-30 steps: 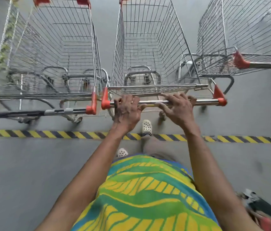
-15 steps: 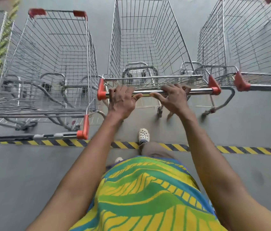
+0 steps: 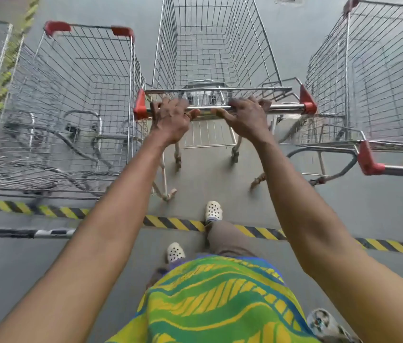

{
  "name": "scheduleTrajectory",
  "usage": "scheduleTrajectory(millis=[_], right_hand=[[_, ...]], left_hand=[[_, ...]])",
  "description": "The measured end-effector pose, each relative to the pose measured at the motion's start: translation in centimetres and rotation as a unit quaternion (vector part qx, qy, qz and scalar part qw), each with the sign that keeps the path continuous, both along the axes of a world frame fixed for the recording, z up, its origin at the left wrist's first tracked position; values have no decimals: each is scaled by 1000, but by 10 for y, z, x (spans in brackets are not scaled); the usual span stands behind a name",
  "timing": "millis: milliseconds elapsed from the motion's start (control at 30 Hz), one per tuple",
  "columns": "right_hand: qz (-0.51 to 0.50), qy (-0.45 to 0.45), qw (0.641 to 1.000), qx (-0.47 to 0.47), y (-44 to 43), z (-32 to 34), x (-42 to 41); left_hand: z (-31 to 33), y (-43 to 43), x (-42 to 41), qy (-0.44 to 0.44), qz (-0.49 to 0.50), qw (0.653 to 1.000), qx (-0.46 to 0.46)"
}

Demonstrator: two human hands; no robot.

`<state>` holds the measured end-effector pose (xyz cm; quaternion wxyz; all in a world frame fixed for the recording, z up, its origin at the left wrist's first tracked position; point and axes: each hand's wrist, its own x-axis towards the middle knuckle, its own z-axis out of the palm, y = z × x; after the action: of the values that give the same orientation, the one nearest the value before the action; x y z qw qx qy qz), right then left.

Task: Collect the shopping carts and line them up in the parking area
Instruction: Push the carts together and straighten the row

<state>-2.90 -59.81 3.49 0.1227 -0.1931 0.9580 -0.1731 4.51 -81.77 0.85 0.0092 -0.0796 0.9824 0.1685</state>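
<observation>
Pushed further in since half a second ago: middle cart point(image 3: 216, 58) now deeper between its neighbours, handle point(image 3: 222, 109) farther past the striped line point(image 3: 175, 222). Nearest: one foot point(image 3: 213, 210) over the line, the other point(image 3: 175, 251) behind it. Left hand point(image 3: 170, 121) and right hand point(image 3: 246, 117) both closed around the handle, arms stretched forward. Rear wheels on the floor beyond the line. Left cart point(image 3: 81, 100) and right cart point(image 3: 379, 78) parked on either side, close but apparently not touching. Judged nearly done for this cart: inside the bay, roughly parallel, handle now ahead of the right cart's handle. Left to do: release, maybe square up. Any further carts to fetch cannot be told from here.
</observation>
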Motion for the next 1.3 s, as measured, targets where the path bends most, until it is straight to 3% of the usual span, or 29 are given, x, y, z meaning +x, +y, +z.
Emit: scheduleTrajectory(millis=[267, 733, 867, 1300], right_hand=[[-4, 21, 1000, -6, 14, -4, 7], [-64, 71, 994, -43, 45, -26, 127], [-65, 98, 993, -22, 52, -26, 151], [-68, 70, 994, -47, 69, -29, 209]], left_hand=[[13, 20, 13, -34, 3, 999, 13], [15, 40, 115, -76, -42, 995, 38], [16, 45, 137, -71, -49, 995, 50], [11, 56, 195, -27, -69, 997, 13]])
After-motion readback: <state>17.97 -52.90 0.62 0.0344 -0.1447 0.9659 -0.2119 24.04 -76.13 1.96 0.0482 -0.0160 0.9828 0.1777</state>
